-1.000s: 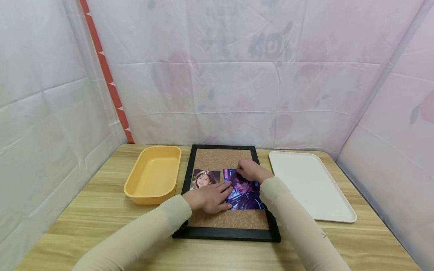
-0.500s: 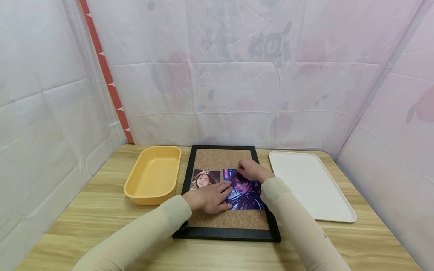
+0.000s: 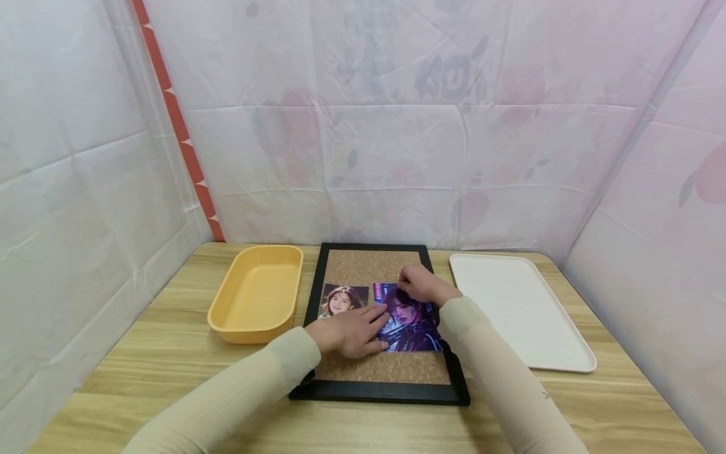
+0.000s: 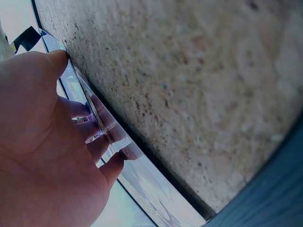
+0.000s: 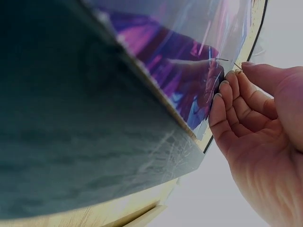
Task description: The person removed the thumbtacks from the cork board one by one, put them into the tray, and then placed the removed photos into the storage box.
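Note:
A purple and blue picture print (image 3: 411,334) lies on the right half of a black-framed corkboard (image 3: 374,265). My left hand (image 3: 357,331) rests on its left side with fingers spread and fairly straight. At the print's upper edge, right of its middle, my right hand (image 3: 421,284) has its fingers curled. In the right wrist view, thumb and forefinger pinch a thin pin (image 5: 232,63) against the glossy print (image 5: 156,52); its head is hidden. Left of that print is a portrait photo (image 3: 342,299), its lower part covered by my left hand.
A deep yellow tray (image 3: 258,290) stands left of the corkboard, and a flat white tray (image 3: 522,309) lies to its right. Both rest on a wood-grain table (image 3: 170,353). Pale printed cloth (image 3: 397,139) hangs behind and at both sides.
My right hand has shifted very slightly to the right at the print's upper edge. The left hand, print and corkboard stay in place.

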Tool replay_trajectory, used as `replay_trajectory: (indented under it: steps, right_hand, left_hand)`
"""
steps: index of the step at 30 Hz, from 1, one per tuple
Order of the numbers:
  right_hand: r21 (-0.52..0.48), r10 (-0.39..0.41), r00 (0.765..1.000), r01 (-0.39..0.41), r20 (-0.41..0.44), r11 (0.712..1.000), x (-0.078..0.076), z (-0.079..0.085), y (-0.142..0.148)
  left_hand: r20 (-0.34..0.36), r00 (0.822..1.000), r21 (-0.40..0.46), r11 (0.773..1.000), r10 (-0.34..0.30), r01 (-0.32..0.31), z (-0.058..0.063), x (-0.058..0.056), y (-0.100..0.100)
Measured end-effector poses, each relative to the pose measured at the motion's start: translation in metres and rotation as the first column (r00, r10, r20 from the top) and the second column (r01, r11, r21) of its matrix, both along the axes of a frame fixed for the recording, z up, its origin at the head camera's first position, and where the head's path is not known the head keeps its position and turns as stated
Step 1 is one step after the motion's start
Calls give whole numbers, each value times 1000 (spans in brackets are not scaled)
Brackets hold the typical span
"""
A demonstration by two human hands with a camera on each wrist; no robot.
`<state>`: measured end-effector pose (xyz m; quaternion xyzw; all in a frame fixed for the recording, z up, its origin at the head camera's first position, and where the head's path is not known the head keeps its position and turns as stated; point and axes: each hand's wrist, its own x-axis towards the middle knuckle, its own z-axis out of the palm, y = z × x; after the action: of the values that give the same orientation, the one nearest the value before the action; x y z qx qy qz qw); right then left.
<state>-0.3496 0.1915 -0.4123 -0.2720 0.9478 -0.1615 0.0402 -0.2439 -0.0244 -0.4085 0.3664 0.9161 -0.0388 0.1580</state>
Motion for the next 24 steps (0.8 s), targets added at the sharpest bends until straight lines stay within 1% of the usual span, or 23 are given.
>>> replay_trajectory:
  steps: [7,15,20,24]
  right_hand:
    - [-14,-16,1000,17,26,1000,1,1,2]
    - [-71,-34,999,37,39,997,1,2,9]
    - [-82,-30,998,34,56,996,6,6,9]
    - [-83,-23,997,28,68,996,10,7,9]
  left_hand:
    - [1,1000,4,1000,-3,3,-1,-1,-1]
    - [-7,1000,-4,1000,-7,6,0,-2,1]
    - [-13,1000,-8,1000,-15,15,0,-2,0]
    - [-12,1000,-10,1000,-15,15,-1,-1,-1]
